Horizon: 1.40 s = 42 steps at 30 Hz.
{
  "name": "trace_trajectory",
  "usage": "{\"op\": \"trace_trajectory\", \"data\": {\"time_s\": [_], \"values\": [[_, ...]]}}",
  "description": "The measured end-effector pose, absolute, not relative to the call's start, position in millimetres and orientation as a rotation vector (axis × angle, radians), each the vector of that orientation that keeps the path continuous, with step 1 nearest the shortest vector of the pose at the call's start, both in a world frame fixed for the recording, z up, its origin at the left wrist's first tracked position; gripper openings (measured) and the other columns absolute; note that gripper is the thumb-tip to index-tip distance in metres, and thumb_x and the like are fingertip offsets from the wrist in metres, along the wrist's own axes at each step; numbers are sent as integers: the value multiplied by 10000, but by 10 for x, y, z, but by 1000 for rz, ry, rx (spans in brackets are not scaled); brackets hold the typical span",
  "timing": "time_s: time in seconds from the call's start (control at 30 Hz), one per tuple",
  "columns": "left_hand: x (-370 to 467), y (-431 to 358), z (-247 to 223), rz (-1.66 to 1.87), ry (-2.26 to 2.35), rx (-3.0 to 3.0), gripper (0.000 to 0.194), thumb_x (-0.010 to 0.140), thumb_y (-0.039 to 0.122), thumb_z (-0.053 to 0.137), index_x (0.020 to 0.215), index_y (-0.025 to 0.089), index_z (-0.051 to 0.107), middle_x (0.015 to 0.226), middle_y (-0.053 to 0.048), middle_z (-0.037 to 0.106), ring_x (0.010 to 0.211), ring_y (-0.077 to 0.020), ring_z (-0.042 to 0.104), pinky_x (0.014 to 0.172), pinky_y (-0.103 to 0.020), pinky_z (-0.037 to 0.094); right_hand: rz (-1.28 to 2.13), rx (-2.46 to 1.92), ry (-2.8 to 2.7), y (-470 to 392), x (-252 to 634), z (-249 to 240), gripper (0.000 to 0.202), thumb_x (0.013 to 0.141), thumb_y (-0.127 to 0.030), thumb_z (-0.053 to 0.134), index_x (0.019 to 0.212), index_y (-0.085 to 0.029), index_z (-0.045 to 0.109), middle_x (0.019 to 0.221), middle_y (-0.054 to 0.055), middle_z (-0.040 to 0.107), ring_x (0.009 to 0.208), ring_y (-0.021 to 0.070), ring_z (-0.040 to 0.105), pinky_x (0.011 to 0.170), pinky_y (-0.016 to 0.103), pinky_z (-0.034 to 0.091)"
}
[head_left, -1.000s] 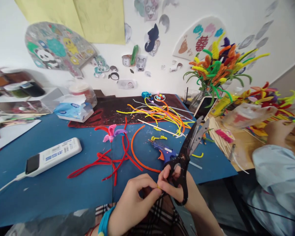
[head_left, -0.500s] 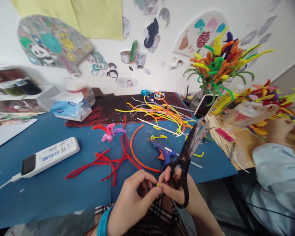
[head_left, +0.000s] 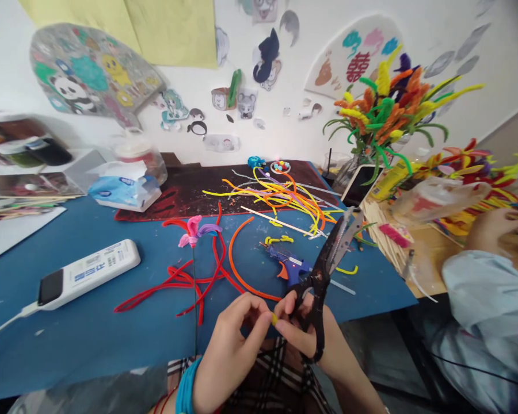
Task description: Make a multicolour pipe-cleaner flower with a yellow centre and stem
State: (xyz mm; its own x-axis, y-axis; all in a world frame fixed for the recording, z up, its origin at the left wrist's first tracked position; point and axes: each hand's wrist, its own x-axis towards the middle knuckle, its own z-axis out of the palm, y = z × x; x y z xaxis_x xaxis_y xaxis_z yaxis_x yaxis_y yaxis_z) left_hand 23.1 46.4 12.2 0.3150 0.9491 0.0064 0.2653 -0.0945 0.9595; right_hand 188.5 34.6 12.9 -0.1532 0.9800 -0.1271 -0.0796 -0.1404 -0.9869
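Note:
My left hand point(head_left: 235, 342) pinches a small yellow piece point(head_left: 274, 318) between thumb and fingers. Close beside it, the fingertips of my right hand point(head_left: 311, 333) come up to the same piece, and black-handled scissors point(head_left: 326, 273) hang on that hand with blades pointing up and away. On the blue table point(head_left: 90, 339) beyond lie red pipe cleaners point(head_left: 168, 282), an orange one point(head_left: 234, 264) and a blue glue gun point(head_left: 290, 265). A pink and purple flower point(head_left: 193, 233) on a thin green stem lies left of my hands.
A white power bank point(head_left: 90, 273) with a cable lies left, near a tissue pack point(head_left: 123, 190). Yellow and orange pipe cleaners point(head_left: 280, 198) spread at the back. Right stand a vase of colourful flowers point(head_left: 384, 109) and a phone point(head_left: 362, 185); another person's sleeve point(head_left: 487, 310) is at far right.
Both my hands have moved slightly up and left with the scissors. More of the yellow piece shows between the fingertips.

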Motion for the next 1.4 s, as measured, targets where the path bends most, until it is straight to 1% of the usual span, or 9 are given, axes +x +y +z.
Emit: {"op": "trace_trajectory", "data": {"time_s": [0.27, 0.43, 0.6, 0.67, 0.77, 0.83, 1.03, 1.23, 1.4], "values": [[174, 444, 230, 577, 1145, 1802, 209, 968, 290, 323, 810, 220, 443, 706, 27, 502, 612, -122, 435, 604, -240, 365, 1398, -1256, -1272, 378, 1854, 197, 221, 743, -265, 664, 796, -201, 459, 752, -6, 564, 657, 117, 484, 636, 260, 416], [110, 480, 304, 527, 1165, 1882, 246, 951, 247, 318, 734, 219, 432, 641, 41, 474, 566, -113, 418, 575, -233, 344, 1488, -1103, -1230, 258, 1812, 61, 304, 776, -404, 683, 824, -215, 449, 765, -13, 547, 667, 109, 483, 634, 237, 414], [61, 503, 428, 915, 1270, 1828, 256, 946, 258, 361, 715, 216, 463, 600, 54, 445, 528, -93, 411, 519, -195, 342, 1716, -933, -1271, 47, 1616, -284, 559, 550, -616, 806, 804, -234, 487, 771, -5, 590, 675, 140, 530, 587, 244, 429], [82, 497, 452, 999, 1296, 1844, 254, 946, 252, 364, 717, 218, 467, 573, 62, 436, 499, -87, 402, 493, -185, 338, 1755, -930, -1361, 1, 1547, -394, 502, 589, -637, 773, 765, -234, 532, 752, -5, 610, 688, 165, 576, 573, 257, 453], [129, 481, 455, 1014, 1312, 1875, 231, 936, 226, 381, 722, 216, 466, 575, 65, 461, 498, -77, 437, 504, -167, 361, 1773, -938, -1421, -26, 1494, -477, 352, 829, -554, 618, 825, -202, 610, 841, 7, 645, 731, 152, 614, 640, 269, 500], [145, 471, 449, 1010, 1317, 1919, 219, 919, 198, 398, 710, 212, 458, 578, 66, 467, 502, -73, 446, 512, -164, 364, 1779, -944, -1445, -36, 1483, -493, 354, 894, -529, 539, 883, -187, 631, 876, 19, 644, 755, 151, 609, 671, 289, 512], [109, 463, 473, 1038, 1312, 2052, 238, 883, 136, 422, 656, 201, 453, 535, 77, 439, 468, -59, 423, 495, -172, 328, 1746, -959, -1559, -79, 1474, -453, 561, 707, -747, 586, 870, -210, 580, 772, 22, 526, 758, 188, 518, 669, 292, 452], [97, 453, 479, 990, 1241, 2087, 228, 852, 102, 439, 645, 198, 446, 528, 85, 413, 454, -50, 393, 488, -169, 308, 1616, -1055, -1645, -97, 1476, -384, 617, 779, -813, 348, 889, -212, 436, 748, -7, 398, 664, 133, 382, 613, 254, 341], [100, 454, 420, 981, 1244, 2080, 228, 866, 120, 433, 652, 200, 430, 541, 82, 399, 468, -57, 379, 495, -175, 305, 1694, -1082, -1570, -160, 1449, -394, 527, 838, -749, 346, 852, -225, 397, 702, -24, 378, 624, 121, 352, 614, 248, 355]]}}
